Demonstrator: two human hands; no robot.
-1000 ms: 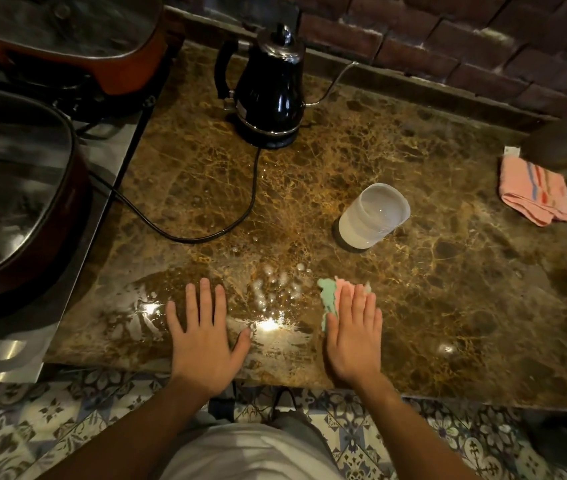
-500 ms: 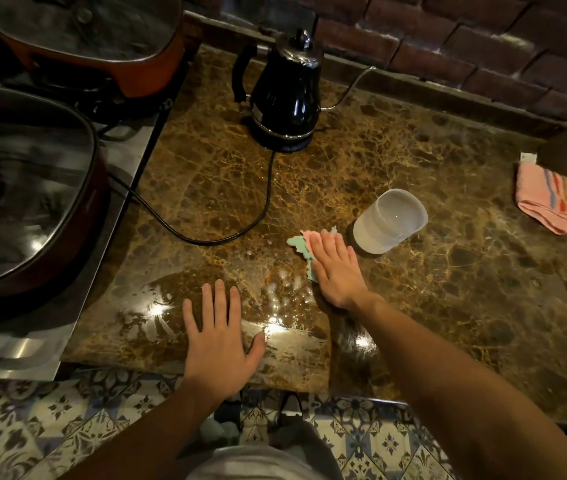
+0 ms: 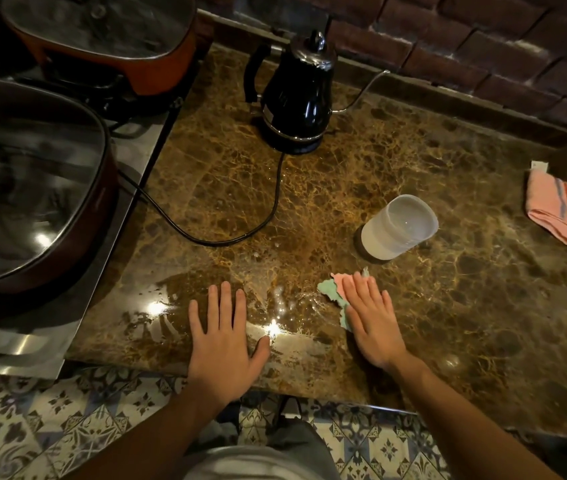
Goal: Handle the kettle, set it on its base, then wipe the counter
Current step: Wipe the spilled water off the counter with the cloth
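Wiping time! The right hand (image 3: pixel 372 322) lies flat, fingers together, pressing a small pink-and-green cloth (image 3: pixel 333 291) onto the brown marbled stone counter (image 3: pixel 448 306). The left hand (image 3: pixel 223 344) is spread open, palm down at seven o'clock, holding nothing. Wet streaks (image 3: pixel 285 306) glisten between them; best to press evenly and sweep overlapping strokes through that patch. The glossy black gooseneck kettle (image 3: pixel 297 95) sits on its base at twelve. The frosted plastic cup (image 3: pixel 398 226) at two o'clock looks empty.
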